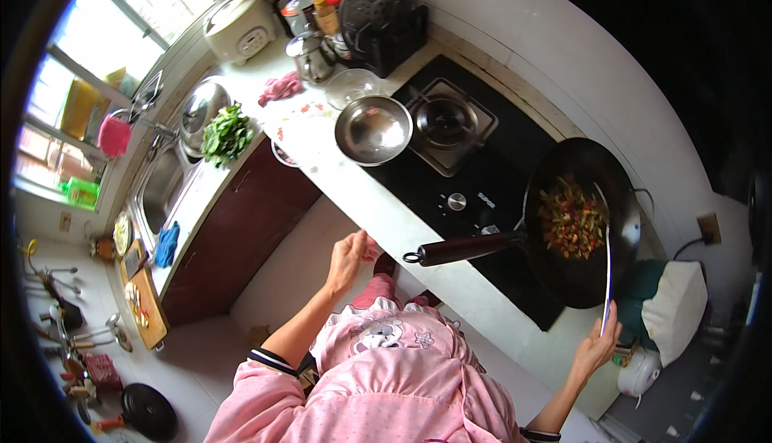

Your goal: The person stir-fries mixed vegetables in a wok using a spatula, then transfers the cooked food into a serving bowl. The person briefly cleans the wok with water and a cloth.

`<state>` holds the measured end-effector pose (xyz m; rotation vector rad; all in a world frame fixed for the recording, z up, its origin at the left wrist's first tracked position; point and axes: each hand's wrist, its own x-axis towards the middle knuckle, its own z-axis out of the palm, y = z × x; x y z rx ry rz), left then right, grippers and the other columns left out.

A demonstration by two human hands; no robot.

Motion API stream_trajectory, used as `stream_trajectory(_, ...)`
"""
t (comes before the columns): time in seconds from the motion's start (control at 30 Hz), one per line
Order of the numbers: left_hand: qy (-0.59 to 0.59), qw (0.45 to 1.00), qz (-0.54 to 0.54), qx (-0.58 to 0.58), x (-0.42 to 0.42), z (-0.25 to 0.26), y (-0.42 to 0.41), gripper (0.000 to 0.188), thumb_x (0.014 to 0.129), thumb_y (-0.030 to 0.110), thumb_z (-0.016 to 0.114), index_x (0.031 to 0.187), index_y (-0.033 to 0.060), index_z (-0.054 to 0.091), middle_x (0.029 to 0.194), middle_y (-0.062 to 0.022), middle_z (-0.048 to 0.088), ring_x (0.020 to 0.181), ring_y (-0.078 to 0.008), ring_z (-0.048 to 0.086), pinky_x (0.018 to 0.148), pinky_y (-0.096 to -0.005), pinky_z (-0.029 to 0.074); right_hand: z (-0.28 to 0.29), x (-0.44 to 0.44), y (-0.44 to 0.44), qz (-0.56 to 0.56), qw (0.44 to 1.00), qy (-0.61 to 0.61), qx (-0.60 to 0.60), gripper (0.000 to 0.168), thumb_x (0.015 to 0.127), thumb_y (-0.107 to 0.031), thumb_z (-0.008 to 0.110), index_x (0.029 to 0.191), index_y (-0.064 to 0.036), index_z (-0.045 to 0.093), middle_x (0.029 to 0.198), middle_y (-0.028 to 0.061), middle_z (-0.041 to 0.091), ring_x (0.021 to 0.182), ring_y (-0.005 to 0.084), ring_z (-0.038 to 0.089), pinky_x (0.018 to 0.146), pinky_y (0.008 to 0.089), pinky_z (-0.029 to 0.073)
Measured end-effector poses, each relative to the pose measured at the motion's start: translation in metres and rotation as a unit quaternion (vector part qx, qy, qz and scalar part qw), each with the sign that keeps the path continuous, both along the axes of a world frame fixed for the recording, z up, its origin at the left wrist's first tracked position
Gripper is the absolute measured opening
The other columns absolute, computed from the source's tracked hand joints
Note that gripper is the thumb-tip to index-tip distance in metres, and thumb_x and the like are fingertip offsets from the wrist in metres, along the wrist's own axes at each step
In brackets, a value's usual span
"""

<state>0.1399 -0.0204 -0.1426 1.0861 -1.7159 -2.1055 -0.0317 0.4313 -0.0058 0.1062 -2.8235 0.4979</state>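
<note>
A dark wok [579, 280] stands on the right part of the black gas hob [422, 184], its wooden handle [470, 250] pointing left over the counter edge. Chopped green and red food [573, 217] lies in it. My right hand [597, 343] grips the end of a long metal spatula [608, 262], whose head is at the food. In front of my body, beside the counter edge, my left hand [350, 259] is raised with its fingers curled; whether it holds anything is unclear. A steel bowl [374, 130] sits at the hob's left edge, near the free burner [446, 118].
Leafy greens [227, 135] lie beside the sink [163, 187]. Behind the steel bowl are a glass bowl [353, 88], a metal pot [310, 57] and bottles [325, 16]. A rice cooker [238, 27] stands by the window. A cutting board [145, 304] lies at far left.
</note>
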Motion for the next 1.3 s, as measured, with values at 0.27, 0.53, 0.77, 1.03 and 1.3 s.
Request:
stream_trajectory(0.27,0.024,0.974,0.218,0.060,0.002,-0.026,-0.146,0.037,0.099,0.024,0.053,0.128,0.0033,0.045,0.115,-0.0107,0.054,0.088,-0.0169,0.063,0.075,-0.0305,0.056,-0.029,-0.004,0.017,-0.019,0.987,-0.020,-0.158,0.045,0.090,0.001,0.053,0.134,0.000,0.052,0.131,0.0176,0.058,0.117,0.0298,0.057,0.100,0.0365,0.043)
stream_trajectory(0.53,0.041,0.948,0.228,0.218,-0.033,-0.058,-0.261,0.041,0.094,0.017,0.060,0.119,-0.0096,0.043,0.106,-0.0213,0.056,0.089,-0.0325,0.066,0.077,-0.0427,0.061,-0.054,0.005,0.021,-0.063,0.996,0.042,-0.056,0.050,0.086,0.005,0.053,0.135,-0.006,0.053,0.128,0.0189,0.059,0.115,0.0346,0.058,0.096,0.0395,0.045)
stream_trajectory(0.77,-0.029,0.961,0.163,0.223,-0.039,-0.066,-0.289,0.024,0.083,-0.007,0.054,0.106,-0.0140,0.051,0.101,-0.0222,0.063,0.084,-0.0305,0.069,0.076,-0.0386,0.062,-0.040,0.029,-0.056,-0.177,0.984,-0.038,0.000,0.056,0.086,0.007,0.053,0.138,-0.012,0.051,0.130,0.0161,0.057,0.116,0.0323,0.058,0.096,0.0401,0.045)
stream_trajectory(1.03,-0.023,0.960,0.117,0.254,-0.009,-0.068,-0.307,0.046,0.077,-0.013,0.051,0.122,-0.0057,0.044,0.099,-0.0209,0.063,0.091,-0.0332,0.069,0.077,-0.0394,0.061,-0.053,0.033,-0.104,-0.233,0.970,-0.032,0.069,0.061,0.088,0.004,0.054,0.142,-0.024,0.046,0.121,0.0146,0.057,0.107,0.0356,0.058,0.085,0.0450,0.046)
stream_trajectory(1.3,0.045,0.954,0.123,0.268,0.064,-0.034,-0.276,0.038,0.080,-0.011,0.051,0.114,0.0052,0.048,0.110,-0.0162,0.063,0.095,-0.0300,0.069,0.079,-0.0411,0.061,-0.079,0.029,-0.084,-0.139,0.989,0.016,0.036,0.060,0.085,0.004,0.058,0.141,-0.014,0.047,0.122,0.0196,0.054,0.111,0.0381,0.054,0.089,0.0438,0.044)
